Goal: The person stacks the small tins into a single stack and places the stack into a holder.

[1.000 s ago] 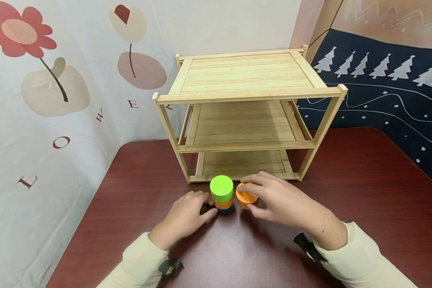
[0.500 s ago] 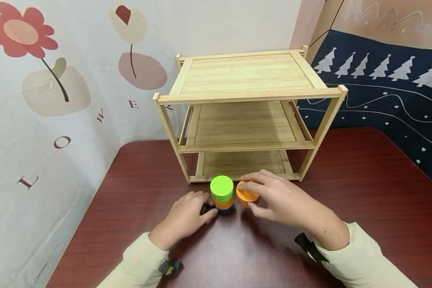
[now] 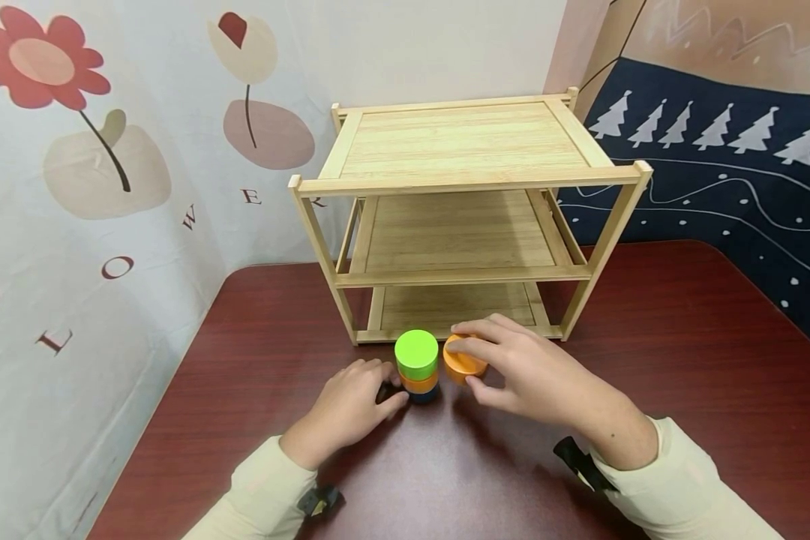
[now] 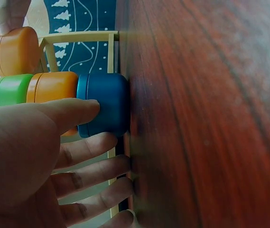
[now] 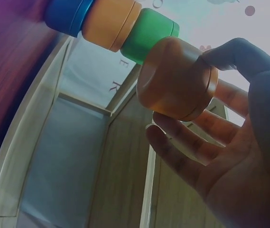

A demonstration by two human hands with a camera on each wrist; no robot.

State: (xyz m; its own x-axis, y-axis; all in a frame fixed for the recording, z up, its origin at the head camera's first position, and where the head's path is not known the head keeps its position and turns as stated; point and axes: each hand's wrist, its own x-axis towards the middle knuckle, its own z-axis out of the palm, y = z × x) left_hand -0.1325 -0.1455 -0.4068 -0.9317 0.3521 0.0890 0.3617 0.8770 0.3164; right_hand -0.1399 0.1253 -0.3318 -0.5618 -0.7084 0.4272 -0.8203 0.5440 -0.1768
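A stack of three small round lidded jars stands on the table: a blue jar (image 4: 108,90) at the bottom, an orange jar (image 4: 54,85) in the middle and a green jar (image 3: 416,352) on top. My left hand (image 3: 354,397) holds the blue jar at its base, thumb on one side and forefinger on the other; its other fingers spread by the tabletop. My right hand (image 3: 529,367) grips a second orange jar (image 5: 172,78) between thumb and fingers. That jar hangs off the table, just right of the green one and slightly tilted.
Behind the stack stands a pale wooden rack (image 3: 466,180) with three shelves, its bottom front rail close to the jars. The dark red table (image 3: 256,337) runs to printed cloth walls (image 3: 142,210) at the left and back.
My right hand has raised the second orange jar very slightly beside the green one. The left hand and the stack stay in place.
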